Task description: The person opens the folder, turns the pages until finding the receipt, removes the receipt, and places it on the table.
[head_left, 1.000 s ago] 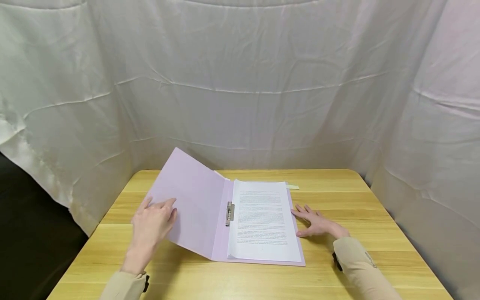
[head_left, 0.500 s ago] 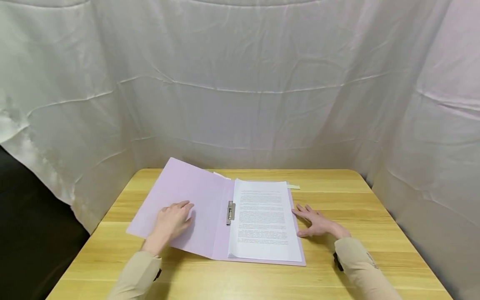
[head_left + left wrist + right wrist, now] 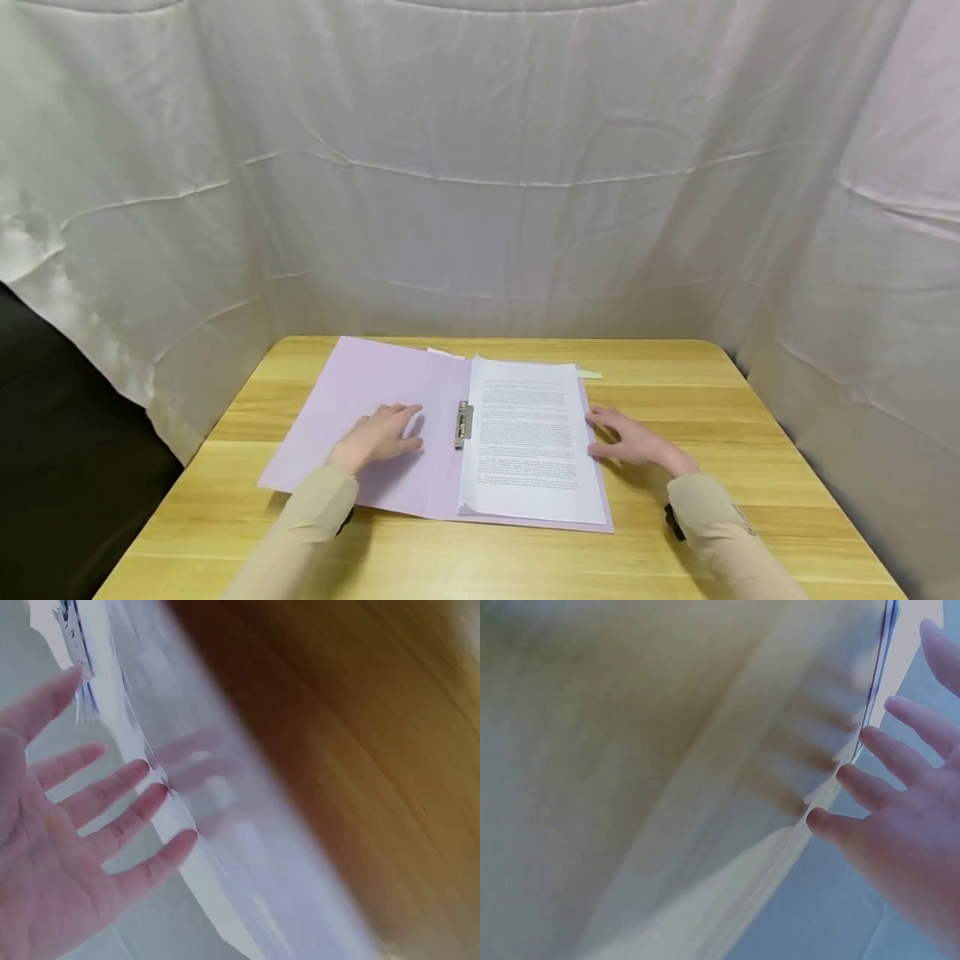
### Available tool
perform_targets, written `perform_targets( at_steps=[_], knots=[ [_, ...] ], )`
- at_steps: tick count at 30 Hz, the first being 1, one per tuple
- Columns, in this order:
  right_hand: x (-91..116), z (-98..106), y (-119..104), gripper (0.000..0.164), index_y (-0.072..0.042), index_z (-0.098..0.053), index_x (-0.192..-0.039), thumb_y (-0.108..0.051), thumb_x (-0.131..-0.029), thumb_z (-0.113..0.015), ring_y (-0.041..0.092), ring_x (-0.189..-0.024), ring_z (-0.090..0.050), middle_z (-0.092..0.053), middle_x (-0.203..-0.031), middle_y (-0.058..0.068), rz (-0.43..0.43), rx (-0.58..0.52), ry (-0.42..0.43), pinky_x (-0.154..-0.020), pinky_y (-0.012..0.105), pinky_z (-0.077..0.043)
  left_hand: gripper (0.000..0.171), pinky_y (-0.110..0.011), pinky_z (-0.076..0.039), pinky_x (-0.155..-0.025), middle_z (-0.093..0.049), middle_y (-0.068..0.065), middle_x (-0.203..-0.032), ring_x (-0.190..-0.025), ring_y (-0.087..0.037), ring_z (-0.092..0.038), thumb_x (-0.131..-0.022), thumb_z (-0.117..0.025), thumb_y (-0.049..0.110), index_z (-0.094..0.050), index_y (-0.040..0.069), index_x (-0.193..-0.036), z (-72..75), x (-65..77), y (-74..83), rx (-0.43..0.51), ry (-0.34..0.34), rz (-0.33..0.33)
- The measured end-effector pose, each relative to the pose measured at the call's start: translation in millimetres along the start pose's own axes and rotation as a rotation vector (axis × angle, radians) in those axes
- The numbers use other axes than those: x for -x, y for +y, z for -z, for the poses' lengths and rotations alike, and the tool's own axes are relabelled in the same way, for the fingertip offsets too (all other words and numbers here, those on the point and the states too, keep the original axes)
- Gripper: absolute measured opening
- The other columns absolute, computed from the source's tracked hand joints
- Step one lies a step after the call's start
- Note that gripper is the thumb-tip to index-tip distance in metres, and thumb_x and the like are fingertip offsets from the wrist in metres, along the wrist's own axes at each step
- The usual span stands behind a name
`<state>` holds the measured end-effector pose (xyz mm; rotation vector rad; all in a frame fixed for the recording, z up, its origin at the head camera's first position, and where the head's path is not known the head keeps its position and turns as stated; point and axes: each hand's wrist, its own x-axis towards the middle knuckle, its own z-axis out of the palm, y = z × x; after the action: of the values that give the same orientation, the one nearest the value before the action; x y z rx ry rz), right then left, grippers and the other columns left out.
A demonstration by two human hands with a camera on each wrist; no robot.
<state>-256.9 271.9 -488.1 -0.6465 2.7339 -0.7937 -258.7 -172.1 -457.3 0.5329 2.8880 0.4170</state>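
A pale purple folder lies spread on the table, its left cover slightly raised at the near left corner. A metal lever clip sits by the spine, beside a stack of printed sheets on the right side. Over the left cover is my left hand, fingers extended and holding nothing; in the left wrist view its fingertips are at or very near the surface. My right hand is at the folder's right edge, with fingertips touching or almost touching it; contact is unclear.
The wooden table has rounded far corners. A light green tab sticks out at the folder's upper right, a white one near the spine's top. Grey curtains stand behind and at both sides.
The folder's left cover has come down from a steep tilt to nearly flat. My left hand has moved right across it toward the spine. The right hand's fingers have drawn slightly closer together.
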Motion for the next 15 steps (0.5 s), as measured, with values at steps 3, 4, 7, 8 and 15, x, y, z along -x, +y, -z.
perform_targets(
  at_steps=[3, 4, 7, 8, 15],
  knots=[
    [-2.7, -0.1, -1.9, 0.070, 0.007, -0.044, -0.147, -0.033, -0.095, -0.069, 0.059, -0.143, -0.030, -0.030, -0.157, 0.036, 0.014, 0.001, 0.004, -0.114, 0.073, -0.028, 0.068, -0.064, -0.038, -0.115, -0.049, -0.025, -0.150, -0.139, -0.046, -0.046, -0.094, -0.069, 0.034, -0.044, 0.004, -0.150, -2.4, -10.3, -0.3, 0.079, -0.036, -0.039],
    [-3.5, -0.3, -2.3, 0.070, 0.007, -0.044, -0.146, -0.033, -0.095, -0.069, 0.058, -0.143, -0.031, -0.031, -0.156, 0.036, 0.019, 0.006, 0.004, -0.114, 0.073, -0.029, 0.070, -0.062, -0.036, -0.117, -0.048, -0.025, -0.151, -0.140, -0.046, -0.044, -0.094, -0.069, 0.034, -0.042, 0.003, -0.151, -3.5, -14.0, -0.7, 0.105, -0.045, -0.057],
    [-5.8, -1.6, -3.8, 0.072, 0.007, -0.044, -0.146, -0.033, -0.094, -0.071, 0.058, -0.143, -0.032, -0.032, -0.156, 0.036, 0.017, 0.011, 0.003, -0.115, 0.072, -0.029, 0.075, -0.063, -0.029, -0.121, -0.042, -0.026, -0.156, -0.143, -0.047, -0.039, -0.093, -0.070, 0.035, -0.038, 0.001, -0.153, -7.6, -25.1, -2.4, 0.180, -0.074, -0.110],
    [-6.6, -2.2, -4.4, 0.072, 0.008, -0.044, -0.146, -0.033, -0.093, -0.071, 0.058, -0.142, -0.032, -0.032, -0.155, 0.037, 0.021, 0.016, 0.003, -0.115, 0.072, -0.029, 0.078, -0.063, -0.028, -0.121, -0.040, -0.027, -0.157, -0.144, -0.048, -0.037, -0.093, -0.071, 0.034, -0.037, 0.000, -0.153, -9.1, -28.8, -3.0, 0.200, -0.082, -0.133],
    [-11.2, -5.1, -10.5, 0.077, 0.008, -0.041, -0.148, -0.033, -0.092, -0.073, 0.057, -0.144, -0.029, -0.031, -0.157, 0.036, 0.011, 0.004, -0.008, -0.117, 0.072, -0.026, 0.099, -0.065, -0.018, -0.124, -0.025, -0.029, -0.163, -0.152, -0.047, -0.024, -0.083, -0.081, 0.036, -0.025, 0.002, -0.158, -15.2, -43.6, -4.0, 0.239, -0.178, -0.194]
  ],
)
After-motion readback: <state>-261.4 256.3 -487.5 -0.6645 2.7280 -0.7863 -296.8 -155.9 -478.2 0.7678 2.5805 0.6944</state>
